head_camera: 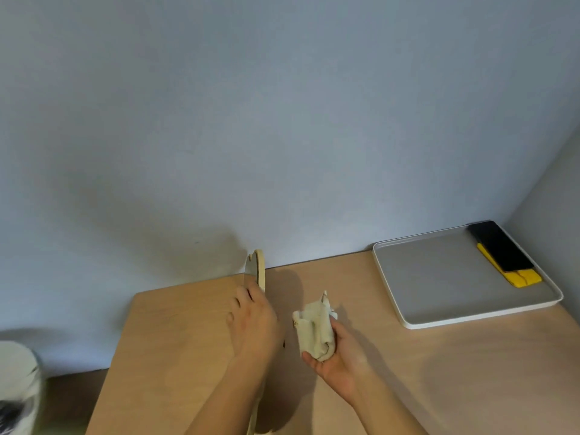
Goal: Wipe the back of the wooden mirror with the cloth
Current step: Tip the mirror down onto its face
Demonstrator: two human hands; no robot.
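The wooden mirror (259, 269) stands on edge above the table, seen almost edge-on, its glass side facing left and its wooden back facing right. My left hand (253, 324) grips it around the middle, hiding much of the frame; its lower end shows by my forearm at the bottom of the view. A crumpled cream cloth (314, 327) is bunched in my right hand (338, 361), just to the right of the mirror. A small gap separates cloth and mirror back.
A light wooden table (175, 356) stands against a pale blue wall. A white tray (392, 306) sits at the back right, holding a black phone (499, 244) and a yellow object (522, 277). A white and black thing (15, 387) sits at the far left.
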